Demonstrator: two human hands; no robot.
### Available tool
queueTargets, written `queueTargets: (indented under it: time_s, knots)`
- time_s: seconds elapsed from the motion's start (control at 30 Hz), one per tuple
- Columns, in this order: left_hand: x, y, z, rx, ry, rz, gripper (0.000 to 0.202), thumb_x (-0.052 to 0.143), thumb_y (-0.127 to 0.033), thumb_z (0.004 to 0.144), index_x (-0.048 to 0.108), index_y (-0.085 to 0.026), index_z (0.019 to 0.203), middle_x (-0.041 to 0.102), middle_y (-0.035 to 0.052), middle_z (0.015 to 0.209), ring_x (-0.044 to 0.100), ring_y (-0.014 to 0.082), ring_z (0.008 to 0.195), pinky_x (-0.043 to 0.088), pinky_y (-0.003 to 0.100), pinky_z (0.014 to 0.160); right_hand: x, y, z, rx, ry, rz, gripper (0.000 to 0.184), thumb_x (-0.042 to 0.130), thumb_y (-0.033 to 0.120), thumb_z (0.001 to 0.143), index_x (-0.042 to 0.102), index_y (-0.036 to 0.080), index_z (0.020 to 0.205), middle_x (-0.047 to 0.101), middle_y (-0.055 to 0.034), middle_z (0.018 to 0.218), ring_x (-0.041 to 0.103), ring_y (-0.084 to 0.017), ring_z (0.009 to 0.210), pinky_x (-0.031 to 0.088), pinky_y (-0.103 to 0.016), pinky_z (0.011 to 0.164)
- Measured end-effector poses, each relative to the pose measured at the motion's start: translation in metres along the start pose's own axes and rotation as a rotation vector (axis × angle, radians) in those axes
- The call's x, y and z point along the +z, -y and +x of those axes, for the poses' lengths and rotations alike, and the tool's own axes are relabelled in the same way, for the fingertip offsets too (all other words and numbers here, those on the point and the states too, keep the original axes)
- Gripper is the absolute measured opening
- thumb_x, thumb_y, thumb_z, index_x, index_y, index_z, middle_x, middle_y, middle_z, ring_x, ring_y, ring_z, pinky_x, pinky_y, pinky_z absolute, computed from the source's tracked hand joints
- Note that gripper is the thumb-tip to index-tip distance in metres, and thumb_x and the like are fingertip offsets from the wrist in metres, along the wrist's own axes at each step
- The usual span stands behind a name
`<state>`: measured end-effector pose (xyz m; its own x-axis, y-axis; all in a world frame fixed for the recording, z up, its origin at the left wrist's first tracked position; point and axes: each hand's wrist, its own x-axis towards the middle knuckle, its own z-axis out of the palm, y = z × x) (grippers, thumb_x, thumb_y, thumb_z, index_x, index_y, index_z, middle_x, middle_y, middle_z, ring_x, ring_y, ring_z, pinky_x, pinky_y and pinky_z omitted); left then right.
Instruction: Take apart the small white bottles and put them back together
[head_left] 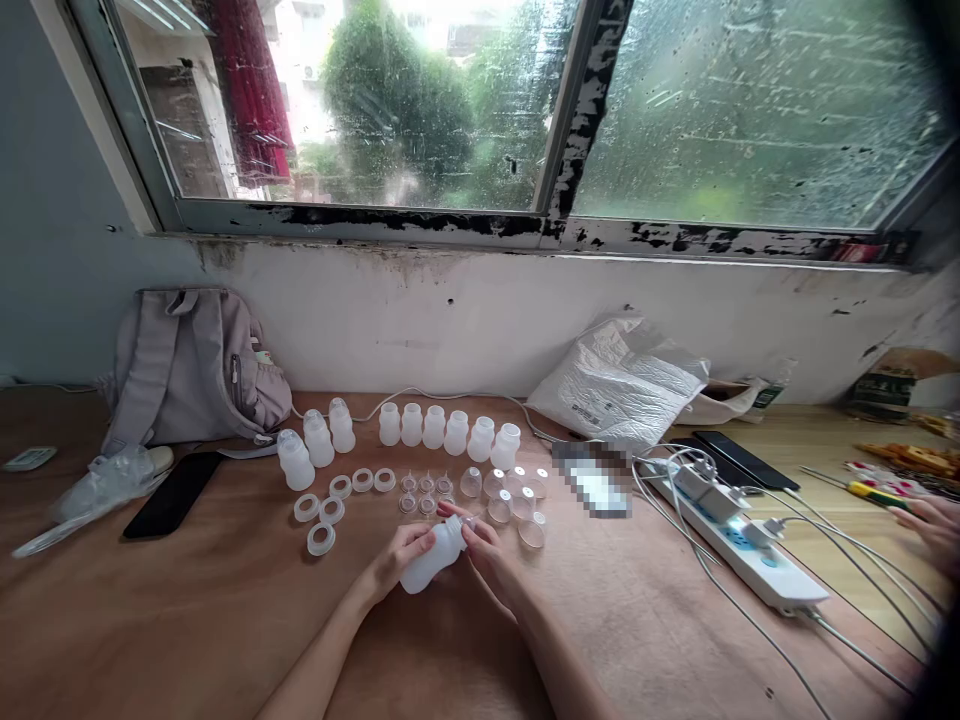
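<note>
My left hand (401, 555) is closed round the body of a white plastic bottle (433, 560) held tilted just above the table. At the bottle's neck my right hand (480, 545) pinches a small clear part that I cannot make out. Behind the hands lie several white screw rings (330, 510), small clear nipples (425, 490) and clear caps (517, 500). A curved row of several more white bottles (420, 428) stands further back.
A grey backpack (191, 365) leans on the wall at left, with a black phone (172, 495) and clear plastic bag (105, 480) before it. At right are a white bag (622, 380), a power strip (739, 545) with cables, and another person's hand (934, 525).
</note>
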<state>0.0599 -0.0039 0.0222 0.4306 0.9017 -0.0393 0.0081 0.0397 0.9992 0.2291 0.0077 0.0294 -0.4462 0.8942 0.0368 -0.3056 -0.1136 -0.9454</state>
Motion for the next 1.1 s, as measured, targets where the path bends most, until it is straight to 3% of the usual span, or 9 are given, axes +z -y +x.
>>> queueTargets:
  time_s: [0.13, 0.27, 0.37, 0.47, 0.53, 0.67, 0.77, 0.93, 1.1]
  knots:
    - [0.009, 0.001, 0.000, -0.219, 0.092, -0.416, 0.055, 0.032, -0.057, 0.078, 0.057, -0.010, 0.090, 0.060, 0.0077, 0.066, 0.053, 0.0122, 0.046, 0.037, 0.022, 0.042, 0.002, 0.004, -0.004, 0.009, 0.146, 0.176, 0.046, 0.061, 0.039, 0.069, 0.053, 0.020, 0.110, 0.058, -0.0077, 0.092, 0.052, -0.016, 0.064, 0.042, -0.031, 0.059]
    - [0.011, 0.006, 0.001, -0.202, 0.107, -0.550, 0.053, 0.043, -0.058, 0.073, 0.057, -0.009, 0.084, 0.058, 0.0074, 0.066, 0.053, 0.0121, 0.047, 0.040, 0.024, 0.046, 0.002, 0.001, -0.003, 0.010, 0.132, 0.179, 0.047, 0.067, 0.035, 0.063, 0.055, 0.020, 0.106, 0.058, -0.0050, 0.083, 0.052, -0.015, 0.059, 0.041, -0.031, 0.058]
    - [0.012, 0.008, 0.004, -0.096, 0.044, -0.409, 0.043, 0.057, -0.049, 0.068, 0.055, -0.011, 0.087, 0.058, 0.0057, 0.070, 0.053, 0.0118, 0.049, 0.038, 0.022, 0.045, 0.002, -0.002, 0.000, -0.003, -0.003, 0.095, 0.034, 0.065, 0.034, 0.066, 0.059, 0.018, 0.095, 0.056, -0.0030, 0.075, 0.050, -0.014, 0.059, 0.040, -0.029, 0.058]
    - [0.018, 0.007, 0.007, -0.015, -0.132, -0.229, 0.040, 0.059, -0.049, 0.066, 0.055, -0.011, 0.080, 0.055, 0.0024, 0.062, 0.051, 0.0110, 0.047, 0.035, 0.021, 0.042, 0.000, -0.004, 0.003, -0.042, -0.146, -0.012, 0.024, 0.065, 0.034, 0.066, 0.061, 0.016, 0.082, 0.056, -0.0024, 0.073, 0.049, -0.015, 0.067, 0.040, -0.027, 0.062]
    - [0.023, 0.005, 0.005, 0.005, -0.189, -0.202, 0.040, 0.058, -0.050, 0.067, 0.054, -0.011, 0.077, 0.053, 0.0011, 0.060, 0.051, 0.0109, 0.047, 0.036, 0.021, 0.042, -0.002, -0.004, 0.002, -0.057, -0.153, -0.025, 0.024, 0.066, 0.035, 0.066, 0.061, 0.016, 0.081, 0.056, -0.0025, 0.074, 0.049, -0.014, 0.068, 0.040, -0.026, 0.063]
    - [0.026, -0.001, -0.004, -0.137, 0.075, -0.386, 0.047, 0.047, -0.054, 0.073, 0.054, -0.011, 0.090, 0.055, 0.0049, 0.069, 0.052, 0.0118, 0.049, 0.038, 0.024, 0.044, -0.002, -0.004, -0.004, 0.016, 0.031, 0.086, 0.037, 0.054, 0.045, 0.073, 0.057, 0.017, 0.096, 0.057, -0.0065, 0.085, 0.050, -0.013, 0.057, 0.040, -0.027, 0.052]
    - [0.023, -0.002, -0.008, -0.205, 0.203, -0.354, 0.039, 0.058, -0.046, 0.067, 0.054, -0.012, 0.087, 0.054, 0.0040, 0.070, 0.051, 0.0112, 0.050, 0.037, 0.023, 0.045, 0.001, -0.004, -0.006, 0.047, 0.035, 0.036, 0.030, 0.056, 0.041, 0.072, 0.060, 0.017, 0.090, 0.056, -0.0079, 0.099, 0.053, -0.015, 0.066, 0.041, -0.026, 0.054]
    - [0.026, 0.000, -0.001, -0.183, 0.055, -0.128, 0.035, 0.062, -0.038, 0.064, 0.053, -0.013, 0.088, 0.053, 0.0008, 0.069, 0.050, 0.0111, 0.052, 0.038, 0.023, 0.048, 0.005, -0.006, -0.002, 0.042, -0.189, -0.124, 0.021, 0.058, 0.038, 0.070, 0.061, 0.018, 0.076, 0.060, -0.0065, 0.095, 0.054, -0.019, 0.077, 0.042, -0.027, 0.059]
    - [0.036, -0.004, 0.002, -0.015, -0.076, 0.168, 0.030, 0.060, -0.034, 0.067, 0.058, -0.013, 0.087, 0.057, 0.0014, 0.071, 0.052, 0.0138, 0.064, 0.039, 0.024, 0.056, 0.004, -0.006, 0.001, -0.002, -0.286, -0.185, 0.018, 0.058, 0.037, 0.069, 0.064, 0.022, 0.076, 0.062, -0.0056, 0.089, 0.054, -0.021, 0.083, 0.043, -0.031, 0.070]
